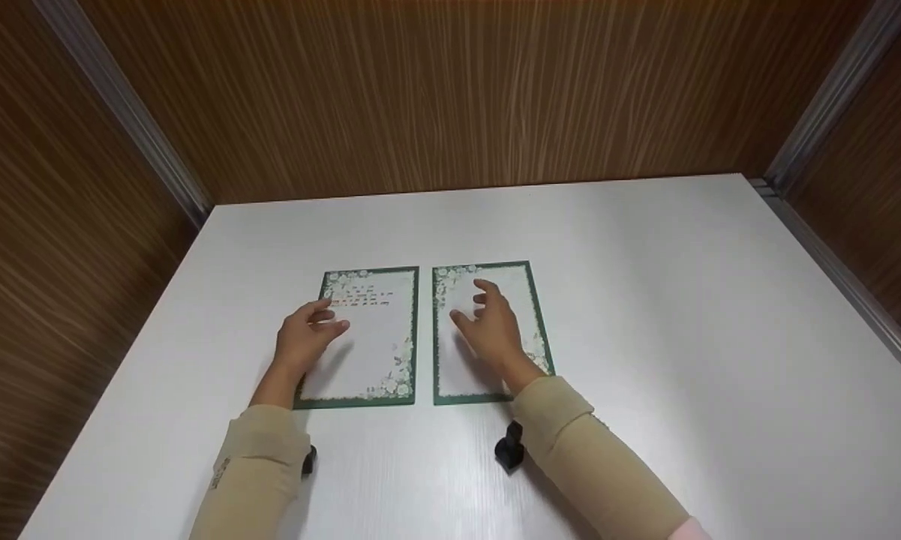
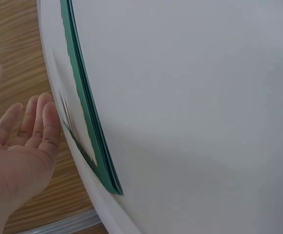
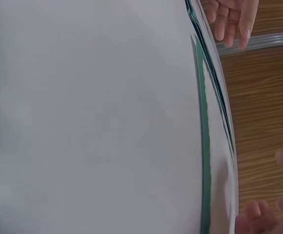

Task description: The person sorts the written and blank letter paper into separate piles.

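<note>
Two white stationery sheets with green edges and pale floral corners lie side by side on the table. Several lines of small writing show near the top of the left sheet (image 1: 375, 352); no writing shows on the visible part of the right sheet (image 1: 454, 367). Over the left sheet's outer edge hovers my left hand (image 1: 304, 337), fingers loosely bent, nothing in its grasp. My right hand (image 1: 493, 326) hangs above the right sheet, thumb and fingers apart and holding nothing. Seen low from the left wrist, the green edge (image 2: 90, 112) looks layered, like stacked paper.
The white table (image 1: 675, 315) runs back to a wood-grain panel (image 1: 450, 97). Similar panels with metal corner strips (image 1: 120, 97) stand at left and right. A small black device (image 1: 509, 450) sits under the right sleeve (image 1: 585, 450).
</note>
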